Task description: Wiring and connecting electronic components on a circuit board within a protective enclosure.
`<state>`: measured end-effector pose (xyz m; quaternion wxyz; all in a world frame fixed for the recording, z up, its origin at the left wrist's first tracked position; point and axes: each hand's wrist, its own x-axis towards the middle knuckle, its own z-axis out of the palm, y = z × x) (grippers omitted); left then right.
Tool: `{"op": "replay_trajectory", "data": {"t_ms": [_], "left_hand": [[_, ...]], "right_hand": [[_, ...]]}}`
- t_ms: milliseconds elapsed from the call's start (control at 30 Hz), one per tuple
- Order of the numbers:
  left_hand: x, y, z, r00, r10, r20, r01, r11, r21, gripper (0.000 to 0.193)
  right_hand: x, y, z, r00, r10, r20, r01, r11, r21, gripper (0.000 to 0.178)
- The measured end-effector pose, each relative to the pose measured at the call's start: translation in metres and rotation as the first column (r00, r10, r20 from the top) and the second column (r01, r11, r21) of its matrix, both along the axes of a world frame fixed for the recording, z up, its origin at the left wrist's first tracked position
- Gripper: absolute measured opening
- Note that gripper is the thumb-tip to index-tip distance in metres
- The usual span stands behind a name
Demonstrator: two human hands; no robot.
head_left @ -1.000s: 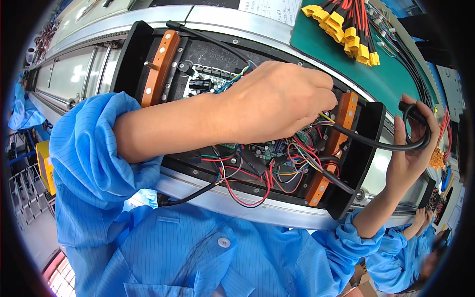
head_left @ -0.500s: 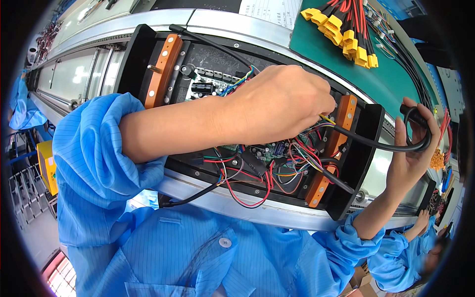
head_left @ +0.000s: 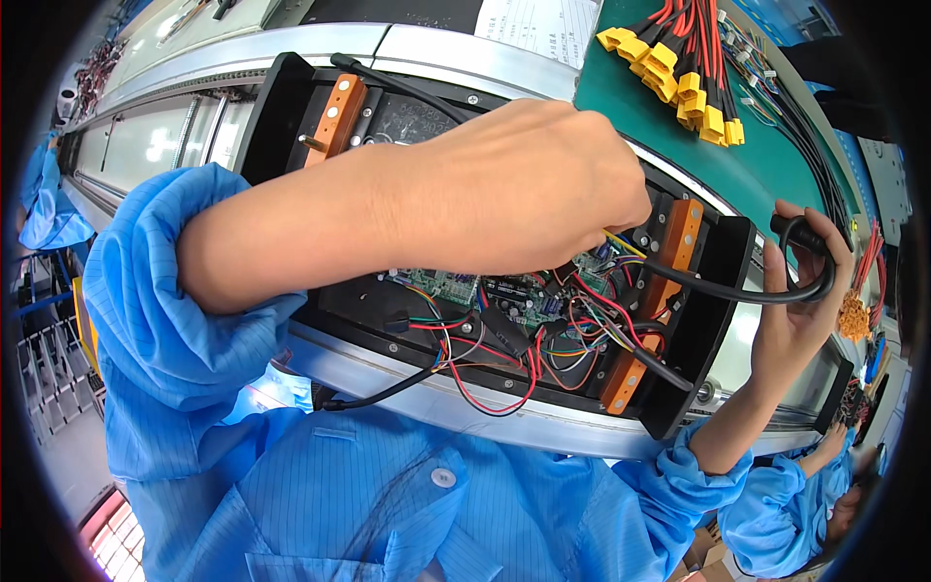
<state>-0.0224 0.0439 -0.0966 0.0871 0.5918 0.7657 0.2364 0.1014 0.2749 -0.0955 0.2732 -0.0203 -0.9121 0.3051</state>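
Observation:
My left hand is closed above an open black case. Its fingertips are mostly hidden, but coloured thin wires at the end of a black cable run in under them. To the right of the case, my right hand grips the looped other part of that cable between thumb and fingers. Beneath my left hand lies a green circuit board, with red, black, white and yellow wires crossing it. My left forearm covers much of the case's left half.
Orange blocks with screws stand at both ends of the case. It sits across metal conveyor rails. Yellow connectors on red and black leads lie on a green mat. At the far right a co-worker's blue sleeve shows.
My left hand and forearm have shifted a little left and toward the camera, the wires still running under the fingers. My right hand has moved slightly left, keeping the cable.

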Motion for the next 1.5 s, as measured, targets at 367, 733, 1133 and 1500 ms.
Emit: {"op": "replay_trajectory", "data": {"t_ms": [367,733,1133,1500], "left_hand": [[-0.012,0.003,0.011,0.991,-0.128,0.046,0.131,0.988,-0.08,0.01],[-0.019,0.011,0.015,0.967,-0.234,0.103,0.238,0.971,-0.026,0.011],[-0.025,0.01,0.023,0.966,-0.252,0.064,0.258,0.961,-0.098,0.014],[-0.02,0.011,0.011,0.964,-0.245,0.105,0.252,0.965,-0.07,0.003]], "right_hand": [[-0.003,-0.005,0.007,0.999,0.003,0.034,0.0,0.997,-0.082,0.042],[-0.005,-0.004,0.008,0.998,-0.018,0.056,0.023,0.996,-0.088,0.041],[-0.006,-0.004,0.008,0.993,-0.038,0.11,0.048,0.995,-0.09,0.042],[0.001,-0.002,0.0,0.999,-0.039,0.016,0.04,0.997,-0.068,0.044]]}}
